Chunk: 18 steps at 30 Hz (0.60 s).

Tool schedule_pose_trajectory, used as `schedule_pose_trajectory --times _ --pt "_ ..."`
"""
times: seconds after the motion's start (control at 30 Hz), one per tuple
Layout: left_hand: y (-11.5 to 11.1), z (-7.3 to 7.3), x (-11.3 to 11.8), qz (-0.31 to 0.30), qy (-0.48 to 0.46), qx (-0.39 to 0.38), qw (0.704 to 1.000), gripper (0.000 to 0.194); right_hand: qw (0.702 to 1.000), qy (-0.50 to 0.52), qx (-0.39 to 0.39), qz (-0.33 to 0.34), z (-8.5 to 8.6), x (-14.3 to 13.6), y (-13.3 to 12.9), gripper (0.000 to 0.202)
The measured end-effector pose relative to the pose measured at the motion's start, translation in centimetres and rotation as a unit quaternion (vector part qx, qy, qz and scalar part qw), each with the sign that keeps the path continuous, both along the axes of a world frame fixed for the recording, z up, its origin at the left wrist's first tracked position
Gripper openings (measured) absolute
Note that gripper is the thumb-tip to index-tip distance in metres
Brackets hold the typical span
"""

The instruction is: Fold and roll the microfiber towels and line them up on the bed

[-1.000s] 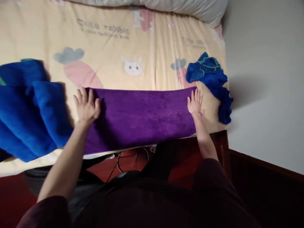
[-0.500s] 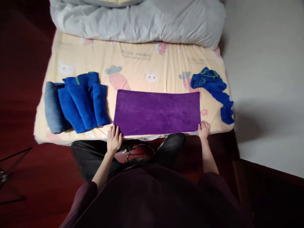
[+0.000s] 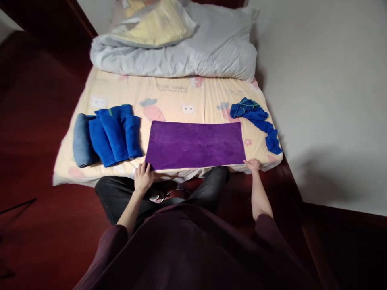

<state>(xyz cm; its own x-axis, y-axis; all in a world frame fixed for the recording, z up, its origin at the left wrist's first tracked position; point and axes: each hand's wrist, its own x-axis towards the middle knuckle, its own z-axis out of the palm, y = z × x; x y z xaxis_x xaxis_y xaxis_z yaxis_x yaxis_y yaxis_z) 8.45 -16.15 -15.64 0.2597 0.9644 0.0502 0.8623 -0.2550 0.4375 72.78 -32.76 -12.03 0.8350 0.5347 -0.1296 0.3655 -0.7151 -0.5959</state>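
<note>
A purple towel [image 3: 196,145] lies flat as a wide rectangle along the near edge of the bed [image 3: 178,96]. At its near left corner rests my left hand [image 3: 143,177], fingers apart on the cloth. My right hand [image 3: 252,164] pinches the near right corner between thumb and fingers. Left of the towel, several rolled blue cloths [image 3: 111,135] sit side by side, with a grey-blue roll [image 3: 82,141] at their outer end. Crumpled blue cloths [image 3: 256,121] with green edging lie to the right.
A thick grey quilt [image 3: 172,60] is bunched across the far part of the bed, with a yellow cloth [image 3: 157,30] on top. A pale wall [image 3: 326,100] stands on the right. My knees are against the bed's near edge.
The camera view has tilted up, showing more of the quilt and wall. My right hand has shifted from lying on the corner to pinching its edge. The towel remains flat.
</note>
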Motion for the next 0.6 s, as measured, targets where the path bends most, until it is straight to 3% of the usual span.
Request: schedule_pose_trajectory --times 0.1,0.2,0.27,0.4,0.5,0.6 --pt "-1.2 0.3 1.4 -0.023 0.009 0.012 1.0 0.067 0.99 -0.134 -0.036 0.021 -0.1 -3.0 1.0 0.045" --pt "-2.0 -0.3 1.6 -0.047 0.012 0.002 0.999 0.069 0.965 -0.168 -0.06 0.193 -1.2 -6.6 1.1 0.058" --pt "-2.6 -0.9 0.9 -0.05 0.018 -0.011 0.999 0.07 0.95 -0.143 -0.095 0.259 -2.1 -8.1 0.3 0.061" --pt "-3.8 -1.5 -1.4 -0.048 0.044 -0.029 0.997 0.075 0.965 -0.124 -0.124 0.195 -3.1 -8.1 -1.8 0.067" --pt "-4.3 -1.6 -2.0 -0.043 0.052 -0.038 0.997 0.076 0.98 -0.106 -0.109 0.13 -2.5 -7.7 -2.3 0.067" --pt "-4.4 -2.0 -1.4 -0.028 0.04 -0.036 0.998 0.076 0.994 -0.09 -0.055 0.028 -1.5 -9.5 -1.8 0.066"
